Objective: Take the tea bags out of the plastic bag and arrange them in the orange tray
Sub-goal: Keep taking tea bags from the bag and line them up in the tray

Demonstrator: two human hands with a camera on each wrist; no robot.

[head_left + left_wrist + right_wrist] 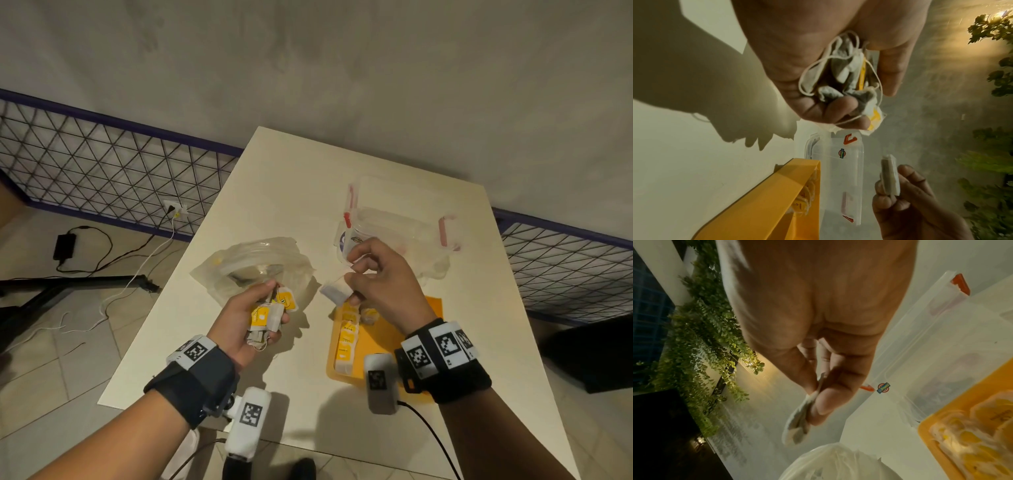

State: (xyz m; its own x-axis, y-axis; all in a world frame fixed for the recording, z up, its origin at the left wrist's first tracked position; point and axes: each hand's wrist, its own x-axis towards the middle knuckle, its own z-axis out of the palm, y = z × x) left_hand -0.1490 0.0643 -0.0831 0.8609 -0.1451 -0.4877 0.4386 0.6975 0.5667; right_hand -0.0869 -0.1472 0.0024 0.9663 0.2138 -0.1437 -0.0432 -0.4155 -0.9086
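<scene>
Tea bag: a single tea bag (337,292) is pinched between the thumb and fingers (354,274) of the right hand (380,286), its long axis pointing toward the left hand.
Bunch: the left hand (248,320) curls round a bunch of tea bags (270,317) with tangled strings.
Tray: the orange tray (394,329) lies directly below the right fingers, a row of tea bags (347,337) along its left side; the right hand is nearer.
Plastic bag: the plastic bag (253,263) sits on the table (308,185) just beyond the left fingers.
Beyond: a clear box (397,229).
</scene>
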